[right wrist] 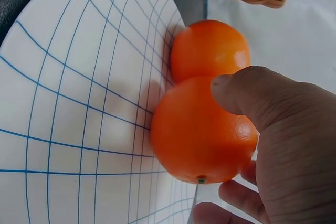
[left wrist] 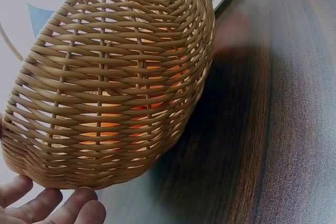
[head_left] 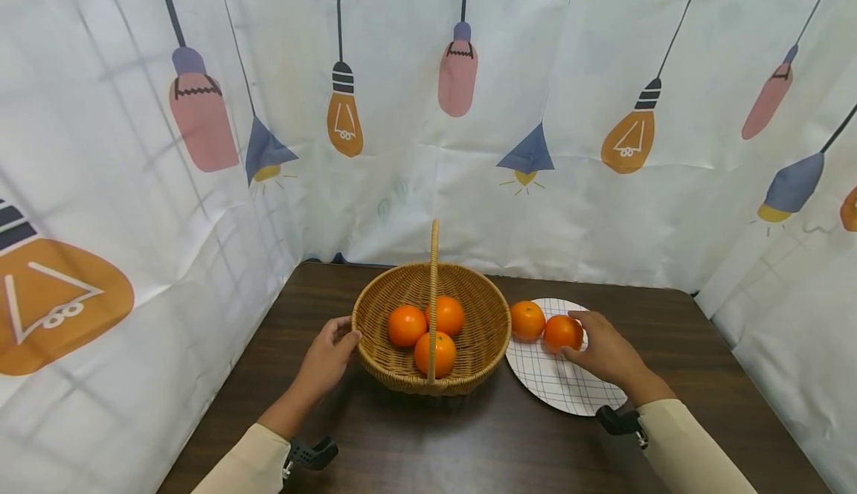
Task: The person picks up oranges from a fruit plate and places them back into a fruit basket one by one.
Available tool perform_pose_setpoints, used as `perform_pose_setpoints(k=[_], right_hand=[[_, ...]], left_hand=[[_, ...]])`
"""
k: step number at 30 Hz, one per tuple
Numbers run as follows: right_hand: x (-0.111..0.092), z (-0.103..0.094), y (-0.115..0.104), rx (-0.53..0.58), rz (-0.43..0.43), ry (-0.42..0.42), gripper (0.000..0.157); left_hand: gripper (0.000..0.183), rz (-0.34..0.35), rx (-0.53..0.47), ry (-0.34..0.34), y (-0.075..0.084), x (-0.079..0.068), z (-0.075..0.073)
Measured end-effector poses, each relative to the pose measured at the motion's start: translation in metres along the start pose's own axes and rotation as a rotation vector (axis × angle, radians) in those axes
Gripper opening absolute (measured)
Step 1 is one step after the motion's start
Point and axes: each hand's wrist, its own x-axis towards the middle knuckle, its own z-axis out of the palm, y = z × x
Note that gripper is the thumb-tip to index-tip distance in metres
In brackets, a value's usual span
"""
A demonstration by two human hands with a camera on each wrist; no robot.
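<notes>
A woven wicker basket [head_left: 472,364] with a tall arched handle [head_left: 434,256] stands mid-table, with three oranges [head_left: 407,326] inside. My left hand [head_left: 324,364] grips its left rim; the left wrist view shows fingertips [left wrist: 79,203] against the woven basket [left wrist: 115,77]. To the right lies a round white plate [head_left: 569,393] with a blue grid, bearing two oranges side by side. The nearer orange [head_left: 559,332] is between the thumb and fingers of my right hand [head_left: 609,353]. In the right wrist view, my thumb [right wrist: 247,90] lies on that orange [right wrist: 199,135], close against the other orange [right wrist: 210,51].
The dark wooden table [head_left: 462,449] extends in front of the basket and to both sides. White curtains [head_left: 402,204] printed with lamps and bulbs hang behind the table and along its sides. The basket's right rim overlaps the plate's left edge in the head view.
</notes>
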Motion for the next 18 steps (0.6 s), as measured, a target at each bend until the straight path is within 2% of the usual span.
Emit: perform_pose_setpoints(k=[18], right_hand=[[0.0052,0.0048,0.0055,0.024,0.037,-0.015,0.076]], left_hand=[[0.049,0.003,0.003,-0.003,0.0035,-0.0021,-0.0004]])
